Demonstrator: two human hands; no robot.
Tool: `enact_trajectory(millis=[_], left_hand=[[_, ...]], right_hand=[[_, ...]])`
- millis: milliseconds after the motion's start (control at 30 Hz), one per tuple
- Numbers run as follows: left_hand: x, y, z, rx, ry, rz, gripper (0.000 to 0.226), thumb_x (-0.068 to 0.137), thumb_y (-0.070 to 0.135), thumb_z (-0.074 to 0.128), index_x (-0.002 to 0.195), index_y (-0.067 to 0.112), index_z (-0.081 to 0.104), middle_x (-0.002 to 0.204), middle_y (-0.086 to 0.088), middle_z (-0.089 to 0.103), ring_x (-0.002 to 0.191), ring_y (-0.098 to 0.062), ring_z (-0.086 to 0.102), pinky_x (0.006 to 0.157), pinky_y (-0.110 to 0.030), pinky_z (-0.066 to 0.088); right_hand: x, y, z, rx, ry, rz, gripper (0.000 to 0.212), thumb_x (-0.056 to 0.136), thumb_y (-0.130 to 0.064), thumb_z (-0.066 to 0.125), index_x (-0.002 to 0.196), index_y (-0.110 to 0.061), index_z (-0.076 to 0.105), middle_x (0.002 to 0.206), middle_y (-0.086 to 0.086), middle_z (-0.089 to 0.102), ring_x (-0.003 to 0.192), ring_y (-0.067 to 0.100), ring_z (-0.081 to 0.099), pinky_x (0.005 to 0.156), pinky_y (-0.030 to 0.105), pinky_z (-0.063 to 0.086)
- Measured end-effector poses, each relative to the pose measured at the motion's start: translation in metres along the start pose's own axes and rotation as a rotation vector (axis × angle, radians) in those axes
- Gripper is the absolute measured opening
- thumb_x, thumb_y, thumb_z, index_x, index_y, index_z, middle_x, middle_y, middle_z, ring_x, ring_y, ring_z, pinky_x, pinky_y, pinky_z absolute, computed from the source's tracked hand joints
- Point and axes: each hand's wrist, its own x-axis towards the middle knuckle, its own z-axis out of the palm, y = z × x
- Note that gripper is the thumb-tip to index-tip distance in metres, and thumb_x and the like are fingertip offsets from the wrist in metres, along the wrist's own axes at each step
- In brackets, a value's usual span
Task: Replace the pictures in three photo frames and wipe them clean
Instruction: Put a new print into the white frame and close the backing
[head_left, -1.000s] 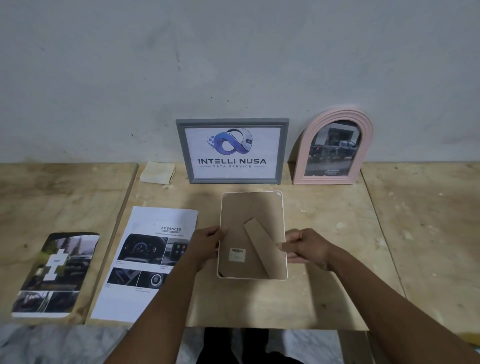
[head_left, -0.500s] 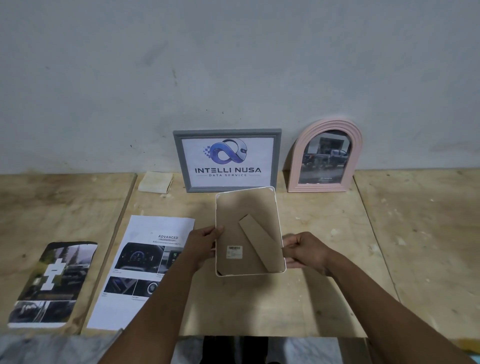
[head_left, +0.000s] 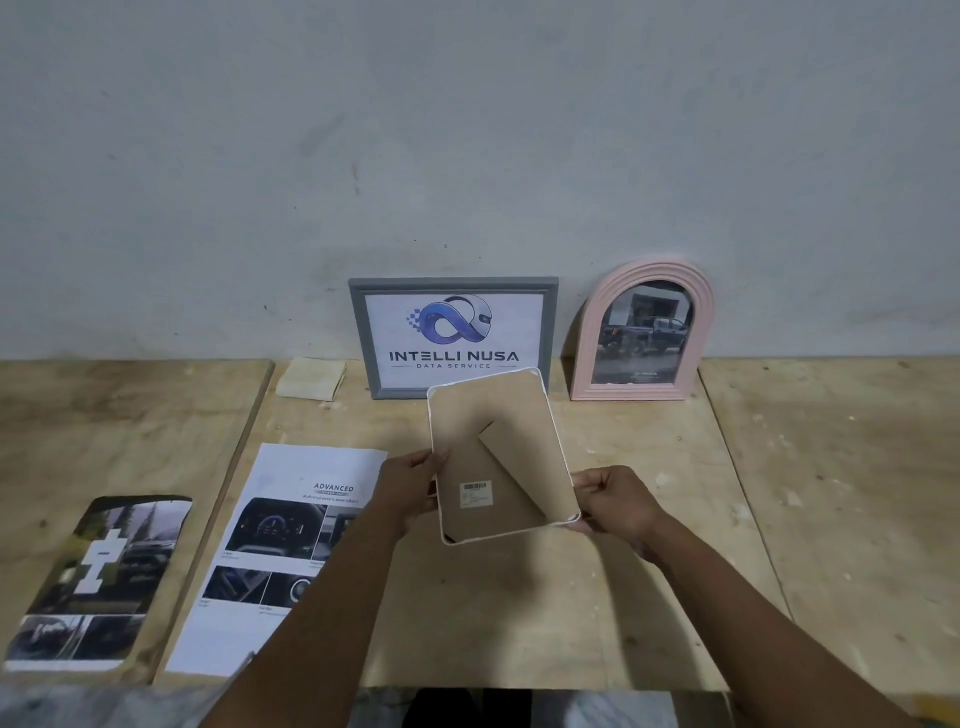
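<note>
left hand (head_left: 410, 486) and right hand (head_left: 618, 501) hold the white frame (head_left: 511, 467) back-up, each grip pinching a side edge; opening step, next likely needs its backing (head_left: 462, 431) freed, clips unclear.

Pale plywood tabletop (head_left: 831, 519), scuffed grey wall (head_left: 467, 130) behind it
</note>
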Motion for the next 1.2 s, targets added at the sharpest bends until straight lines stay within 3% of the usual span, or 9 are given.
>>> enact_trajectory(millis=[133, 233, 367, 467, 600, 733, 833, 1067, 1200], left_hand=[[-0.001, 0.000, 0.003, 0.012, 0.019, -0.002, 0.021, 0.099, 0.017, 0.064, 0.111, 0.002, 0.071, 0.109, -0.019, 0.074, 0.097, -0.039, 0.071, 0.088, -0.052, 0.059], [-0.005, 0.002, 0.004, 0.018, -0.001, 0.021, 0.023, 0.100, 0.018, 0.063, 0.114, 0.003, 0.072, 0.107, -0.016, 0.075, 0.093, -0.034, 0.073, 0.086, -0.049, 0.061], [-0.008, 0.006, 0.001, 0.147, -0.228, 0.004, 0.034, 0.090, 0.014, 0.075, 0.124, 0.013, 0.068, 0.106, -0.012, 0.077, 0.095, -0.032, 0.075, 0.079, -0.046, 0.062], [-0.009, 0.002, -0.003, 0.226, -0.258, 0.011, 0.047, 0.084, 0.011, 0.081, 0.129, 0.012, 0.066, 0.105, -0.013, 0.077, 0.094, -0.033, 0.076, 0.078, -0.047, 0.063], [-0.012, 0.000, -0.014, 0.243, -0.251, 0.035, 0.042, 0.088, 0.010, 0.077, 0.128, 0.012, 0.068, 0.105, -0.012, 0.078, 0.096, -0.032, 0.075, 0.082, -0.050, 0.062], [-0.018, -0.002, -0.023, 0.290, -0.310, 0.019, 0.029, 0.093, 0.014, 0.072, 0.122, 0.013, 0.071, 0.107, -0.011, 0.078, 0.098, -0.031, 0.075, 0.082, -0.046, 0.062], [-0.024, -0.005, -0.022, 0.337, -0.252, 0.030, 0.022, 0.094, 0.028, 0.071, 0.110, 0.012, 0.075, 0.101, -0.008, 0.079, 0.094, -0.028, 0.076, 0.081, -0.046, 0.063], [-0.029, -0.010, -0.037, 0.410, -0.100, 0.092, 0.028, 0.089, 0.035, 0.077, 0.089, 0.008, 0.079, 0.091, -0.013, 0.078, 0.095, -0.034, 0.074, 0.071, -0.039, 0.064], [-0.035, -0.010, -0.041, 0.450, -0.074, 0.065, 0.035, 0.090, 0.044, 0.073, 0.094, 0.009, 0.078, 0.092, -0.011, 0.078, 0.086, -0.026, 0.076, 0.065, -0.035, 0.064]], right_hand=[[0.000, 0.003, 0.000, 0.066, -0.038, 0.022, 0.024, 0.093, 0.007, 0.047, 0.092, 0.005, 0.071, 0.077, 0.011, 0.069, 0.070, 0.021, 0.075, 0.067, 0.024, 0.062], [-0.009, 0.002, 0.002, 0.078, -0.106, 0.045, 0.013, 0.088, 0.007, 0.069, 0.079, -0.001, 0.072, 0.079, 0.010, 0.075, 0.073, 0.020, 0.076, 0.068, 0.023, 0.062], [-0.006, 0.007, 0.000, 0.172, -0.021, 0.022, 0.019, 0.082, 0.012, 0.073, 0.073, -0.004, 0.071, 0.078, 0.017, 0.074, 0.064, 0.017, 0.074, 0.062, 0.022, 0.061], [-0.008, 0.005, -0.003, 0.167, -0.123, 0.052, 0.011, 0.089, 0.007, 0.069, 0.089, -0.003, 0.072, 0.092, 0.015, 0.077, 0.083, 0.023, 0.077, 0.075, 0.027, 0.063], [-0.006, 0.002, -0.012, 0.120, -0.285, 0.122, 0.042, 0.086, 0.009, 0.045, 0.110, -0.013, 0.071, 0.105, 0.006, 0.074, 0.103, 0.023, 0.070, 0.079, 0.028, 0.059], [-0.006, -0.012, -0.002, 0.134, -0.214, 0.071, 0.005, 0.088, -0.009, 0.066, 0.092, -0.012, 0.066, 0.079, 0.009, 0.058, 0.064, 0.014, 0.057, 0.059, 0.031, 0.055], [0.001, -0.010, 0.009, -0.011, -0.029, -0.014, 0.022, 0.079, -0.014, 0.085, 0.090, -0.001, 0.071, 0.076, 0.013, 0.068, 0.068, 0.024, 0.064, 0.077, 0.049, 0.060], [-0.004, -0.015, 0.025, -0.020, -0.005, -0.005, 0.040, 0.072, -0.011, 0.091, 0.066, -0.012, 0.051, 0.065, 0.011, 0.055, 0.049, 0.017, 0.052, 0.055, 0.027, 0.054], [-0.008, -0.020, 0.028, -0.035, -0.019, -0.018, 0.046, 0.071, -0.010, 0.091, 0.062, -0.016, 0.046, 0.053, -0.002, 0.044, 0.044, 0.013, 0.047, 0.057, 0.028, 0.054]])
